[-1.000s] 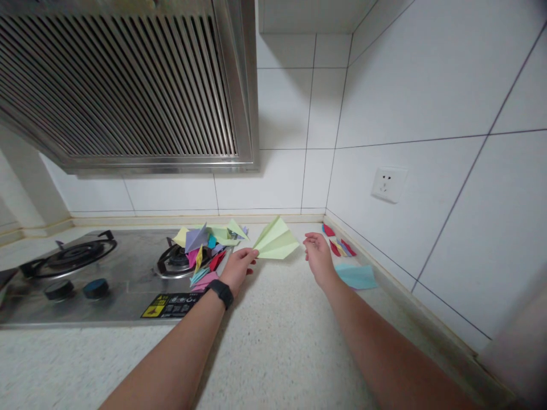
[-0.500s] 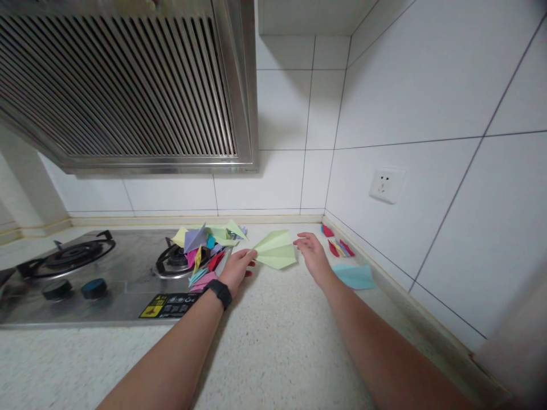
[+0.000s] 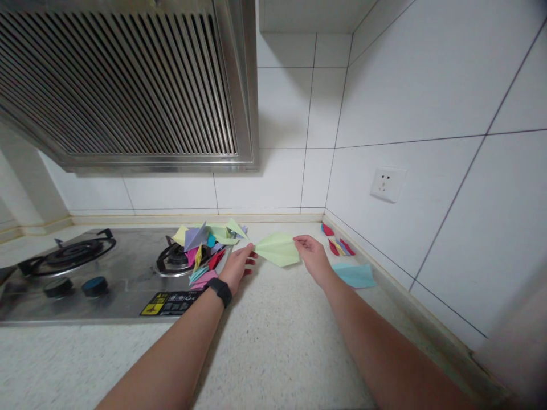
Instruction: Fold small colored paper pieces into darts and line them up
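Observation:
A light green paper plane [image 3: 277, 249] is held between my two hands above the countertop, its creased wings spread wide. My left hand [image 3: 239, 263], with a black watch on the wrist, pinches its narrow left end. At the opposite, wider end my right hand [image 3: 313, 256] grips the edge between thumb and fingertips. Left of my left hand lies a pile of folded papers [image 3: 200, 245] in several colours, spread over the right burner. A light blue sheet of paper [image 3: 354, 275] rests beside my right forearm.
A gas stove [image 3: 115, 285] with two knobs fills the left of the speckled counter [image 3: 265, 353]. Small red, yellow and purple folded papers [image 3: 339, 247] lie along the right wall. Overhead hangs a range hood [image 3: 128, 85]. A wall socket [image 3: 388, 184] sits on the right-hand tiles.
My right hand has closed from open fingers onto the right edge of the green paper plane. My left hand keeps its hold, and the paper looks flatter.

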A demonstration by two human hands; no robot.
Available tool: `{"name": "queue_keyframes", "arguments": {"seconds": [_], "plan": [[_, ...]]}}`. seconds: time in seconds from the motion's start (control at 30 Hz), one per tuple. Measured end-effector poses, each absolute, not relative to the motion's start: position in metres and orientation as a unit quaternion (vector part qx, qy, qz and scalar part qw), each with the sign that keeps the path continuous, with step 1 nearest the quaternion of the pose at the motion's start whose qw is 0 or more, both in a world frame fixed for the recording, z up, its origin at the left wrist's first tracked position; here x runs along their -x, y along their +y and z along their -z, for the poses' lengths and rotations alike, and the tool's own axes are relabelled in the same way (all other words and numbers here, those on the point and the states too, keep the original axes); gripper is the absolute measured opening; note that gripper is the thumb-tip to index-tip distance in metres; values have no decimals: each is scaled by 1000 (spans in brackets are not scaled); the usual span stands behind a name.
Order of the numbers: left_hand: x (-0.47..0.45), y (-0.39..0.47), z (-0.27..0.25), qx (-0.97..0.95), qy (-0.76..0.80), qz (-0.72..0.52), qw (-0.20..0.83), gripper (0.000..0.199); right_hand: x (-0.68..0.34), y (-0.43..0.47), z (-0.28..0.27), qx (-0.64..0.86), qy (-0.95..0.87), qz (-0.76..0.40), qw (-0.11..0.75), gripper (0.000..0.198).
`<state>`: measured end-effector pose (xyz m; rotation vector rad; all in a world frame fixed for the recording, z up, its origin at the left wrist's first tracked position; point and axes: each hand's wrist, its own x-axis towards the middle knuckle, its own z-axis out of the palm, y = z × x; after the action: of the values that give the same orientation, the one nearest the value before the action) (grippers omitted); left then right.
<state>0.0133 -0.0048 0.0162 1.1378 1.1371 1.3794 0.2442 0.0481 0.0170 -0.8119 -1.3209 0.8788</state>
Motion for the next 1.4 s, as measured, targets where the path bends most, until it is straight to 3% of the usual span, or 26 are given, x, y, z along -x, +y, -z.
{"name": "queue_keyframes", "arguments": {"seconds": [0.23, 0.73, 1.4], "plan": [[-12, -4, -18, -451, 450, -563, 527, 60, -253, 53, -19, 324, -474, -484, 660, 19], [-18, -11, -22, -496, 469, -524, 509, 56, -244, 34, -30, 237, -427, -631, 603, 8], [-17, -8, -17, -504, 463, -516, 516, 54, -242, 26, -32, 227, -451, -660, 556, 12]]}}
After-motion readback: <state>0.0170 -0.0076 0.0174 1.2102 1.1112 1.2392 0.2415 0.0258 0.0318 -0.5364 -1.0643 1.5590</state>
